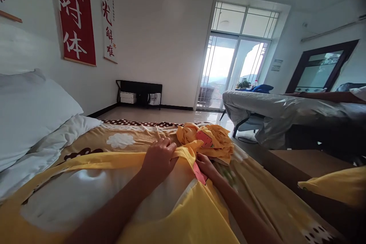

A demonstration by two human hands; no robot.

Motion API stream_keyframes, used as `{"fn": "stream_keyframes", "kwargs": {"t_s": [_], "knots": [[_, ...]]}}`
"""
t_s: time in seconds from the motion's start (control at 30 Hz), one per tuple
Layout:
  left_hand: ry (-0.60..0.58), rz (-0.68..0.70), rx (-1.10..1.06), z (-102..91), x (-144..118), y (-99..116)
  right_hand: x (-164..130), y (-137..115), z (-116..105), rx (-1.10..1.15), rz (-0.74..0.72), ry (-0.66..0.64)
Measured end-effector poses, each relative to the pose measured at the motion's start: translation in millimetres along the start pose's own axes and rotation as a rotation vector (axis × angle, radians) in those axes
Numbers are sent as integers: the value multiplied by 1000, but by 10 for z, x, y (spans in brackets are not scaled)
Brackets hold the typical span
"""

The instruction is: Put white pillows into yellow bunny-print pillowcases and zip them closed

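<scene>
A yellow duvet cover (177, 213) with white and pink patches lies across the bed (128, 137), bunched into a heap (211, 139) at its far end. My left hand (158, 158) is closed over a fold of the yellow fabric near the middle of the bed. Just to its right, my right hand (206, 166) grips the same fabric beside a pink patch (199, 173), partly tucked under the cloth. A white quilt shows through the cover at the lower left.
White pillows (31, 118) are stacked at the left against the wall. A second bed (286, 110) with a grey cover stands at the right, across a tiled aisle. A yellow pillow (337, 185) lies at the right edge. A glass balcony door (231, 70) is ahead.
</scene>
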State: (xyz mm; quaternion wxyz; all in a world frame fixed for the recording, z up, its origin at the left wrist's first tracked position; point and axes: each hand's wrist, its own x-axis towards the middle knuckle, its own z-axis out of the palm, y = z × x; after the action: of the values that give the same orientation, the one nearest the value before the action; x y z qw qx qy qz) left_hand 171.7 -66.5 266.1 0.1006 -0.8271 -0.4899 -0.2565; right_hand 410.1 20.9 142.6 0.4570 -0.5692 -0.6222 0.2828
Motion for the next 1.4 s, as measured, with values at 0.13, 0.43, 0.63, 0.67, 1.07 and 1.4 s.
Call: {"fn": "stream_keyframes", "kwargs": {"t_s": [0.13,0.43,0.63,0.67,1.07,1.4], "knots": [[26,9,-33,15,-40,-96,2,-37,-141,-148,-45,89],[156,37,-37,46,-72,-174,-48,-126,-648,-272,-24,275],[369,83,59,65,-178,-149,-17,-147,-445,-168,82,204],[436,113,98,58,-224,-142,-27,-151,-409,-158,103,178],[6,355,-150,32,-664,265,-578,-997,-253,-539,-129,169],[-232,107,-118,211,-569,171,-869,-1451,9,-859,-348,40]]}}
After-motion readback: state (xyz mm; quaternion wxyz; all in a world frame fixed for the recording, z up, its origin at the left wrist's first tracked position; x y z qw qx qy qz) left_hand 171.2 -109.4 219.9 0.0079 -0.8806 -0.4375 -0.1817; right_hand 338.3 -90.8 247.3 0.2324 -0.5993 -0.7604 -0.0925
